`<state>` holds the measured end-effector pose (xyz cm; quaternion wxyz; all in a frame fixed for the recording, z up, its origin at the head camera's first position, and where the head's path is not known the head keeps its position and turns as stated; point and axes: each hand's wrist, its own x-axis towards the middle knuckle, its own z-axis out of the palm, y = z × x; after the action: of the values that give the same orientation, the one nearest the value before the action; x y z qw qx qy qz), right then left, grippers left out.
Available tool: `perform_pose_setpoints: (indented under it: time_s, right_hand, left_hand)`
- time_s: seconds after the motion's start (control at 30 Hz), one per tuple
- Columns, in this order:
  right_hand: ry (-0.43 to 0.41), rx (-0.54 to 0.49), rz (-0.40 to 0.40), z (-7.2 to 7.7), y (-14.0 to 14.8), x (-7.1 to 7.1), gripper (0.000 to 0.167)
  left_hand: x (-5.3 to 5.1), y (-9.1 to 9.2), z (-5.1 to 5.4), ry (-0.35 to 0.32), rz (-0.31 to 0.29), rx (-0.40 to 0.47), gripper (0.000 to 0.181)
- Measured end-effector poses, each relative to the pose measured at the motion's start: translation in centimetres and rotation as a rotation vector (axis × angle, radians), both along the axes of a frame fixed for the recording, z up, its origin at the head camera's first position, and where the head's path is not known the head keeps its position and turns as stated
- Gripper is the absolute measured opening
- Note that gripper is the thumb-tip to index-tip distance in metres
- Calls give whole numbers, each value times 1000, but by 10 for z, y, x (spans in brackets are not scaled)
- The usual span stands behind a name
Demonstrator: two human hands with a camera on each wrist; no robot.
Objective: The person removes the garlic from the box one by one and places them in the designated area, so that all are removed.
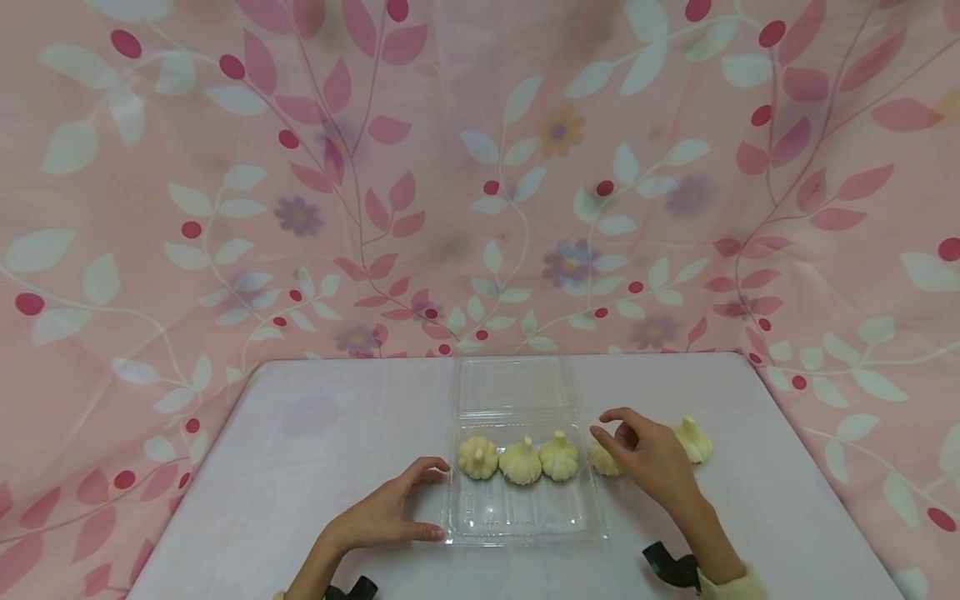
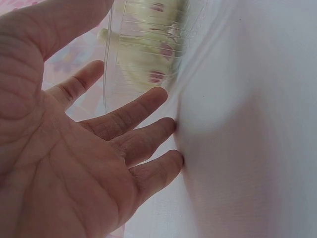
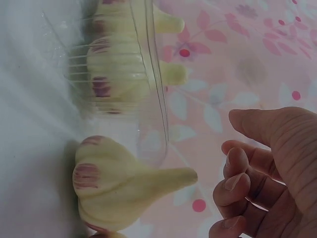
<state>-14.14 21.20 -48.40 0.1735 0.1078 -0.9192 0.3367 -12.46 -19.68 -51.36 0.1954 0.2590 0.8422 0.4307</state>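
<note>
A clear plastic clamshell box (image 1: pixel 525 515) lies with its lid (image 1: pixel 513 387) folded back. Three garlic bulbs sit in a row across its far half: a left bulb (image 1: pixel 478 458), a middle bulb (image 1: pixel 521 463) and a right bulb (image 1: pixel 559 458). My left hand (image 1: pixel 384 510) is spread at the box's left side, thumb near the front corner. Over a loose garlic bulb (image 3: pixel 111 186) just right of the box hovers my right hand (image 1: pixel 652 460), fingers loosely bent, apart from it and holding nothing. Partly behind that hand is another loose bulb (image 1: pixel 693 440).
All of this stands on a white-covered table (image 1: pixel 345 417). Behind it and at both sides hangs a pink cloth (image 1: pixel 450 208) with leaves and flowers. A black wrist mount (image 1: pixel 670 567) shows below the right hand, a second mount (image 1: pixel 352 589) below the left.
</note>
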Motion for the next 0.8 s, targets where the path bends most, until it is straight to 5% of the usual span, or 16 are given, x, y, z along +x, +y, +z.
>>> perform_pose_setpoints:
  time_s: [0.8]
  right_hand:
    - [-48,16,70,-2,-24,-11,23]
  left_hand:
    - [-1,-1,-1,0,1,-5,82]
